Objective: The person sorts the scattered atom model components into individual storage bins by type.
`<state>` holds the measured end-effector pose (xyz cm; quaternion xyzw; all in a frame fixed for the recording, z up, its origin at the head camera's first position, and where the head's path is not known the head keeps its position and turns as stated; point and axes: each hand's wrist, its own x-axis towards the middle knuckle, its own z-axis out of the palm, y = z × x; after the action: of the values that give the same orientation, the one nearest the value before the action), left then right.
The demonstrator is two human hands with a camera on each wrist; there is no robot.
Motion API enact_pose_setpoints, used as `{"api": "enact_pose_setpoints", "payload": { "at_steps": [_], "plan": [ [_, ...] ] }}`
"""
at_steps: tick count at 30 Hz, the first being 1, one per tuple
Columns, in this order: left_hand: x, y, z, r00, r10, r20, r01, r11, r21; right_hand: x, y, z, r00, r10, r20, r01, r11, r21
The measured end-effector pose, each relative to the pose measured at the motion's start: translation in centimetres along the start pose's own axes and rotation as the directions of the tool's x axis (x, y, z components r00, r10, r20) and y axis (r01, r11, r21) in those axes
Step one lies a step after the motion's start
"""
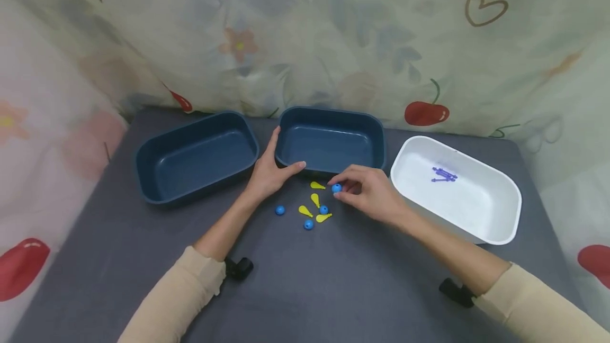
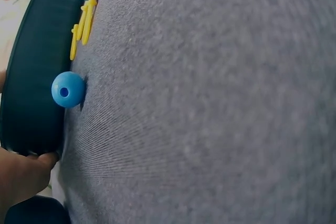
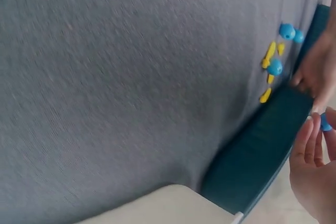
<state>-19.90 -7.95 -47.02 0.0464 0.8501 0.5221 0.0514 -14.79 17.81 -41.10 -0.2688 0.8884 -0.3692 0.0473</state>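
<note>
In the head view my right hand (image 1: 374,195) pinches a blue bead (image 1: 337,188) with a hole in it, between thumb and fingertips, just in front of the middle dark blue tub (image 1: 329,168). My left hand (image 1: 270,173) is at that tub's front left corner, its thumb stretched along the front wall and its fingers straight along the left side. Below the hands, on the grey cloth, lie three more blue beads, one of them off to the left (image 1: 280,210). Among them are several small yellow drop-shaped pieces (image 1: 305,210) with narrow stems.
Another dark blue tub (image 1: 200,195) stands at the left, angled. On the right is a white tub (image 1: 476,216) with several purple stick-like pieces (image 1: 444,174) inside. A patterned curtain (image 1: 305,41) hangs behind the table.
</note>
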Motion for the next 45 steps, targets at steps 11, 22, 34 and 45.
{"api": "enact_pose_setpoints", "payload": {
  "at_steps": [11,22,34,45],
  "plan": [
    [0.0,-0.3,0.1,1.000,-0.009,-0.019,0.008,0.999,-0.047,2.5,-0.5,-1.6,0.999,0.025,-0.037,-0.024,0.999,0.027],
    [0.0,-0.3,0.1,1.000,-0.010,-0.018,0.009,0.998,-0.061,4.7,-0.1,-1.9,0.994,0.103,-0.039,-0.100,0.992,0.075],
    [0.0,-0.4,0.1,1.000,-0.011,-0.015,0.010,0.998,-0.068,7.1,1.3,-0.9,0.984,0.163,-0.071,-0.154,0.980,0.124],
    [0.1,-0.4,0.1,1.000,-0.010,-0.021,0.008,0.998,-0.070,8.9,3.1,-0.5,0.968,0.218,-0.127,-0.194,0.964,0.180]
  ]
}}
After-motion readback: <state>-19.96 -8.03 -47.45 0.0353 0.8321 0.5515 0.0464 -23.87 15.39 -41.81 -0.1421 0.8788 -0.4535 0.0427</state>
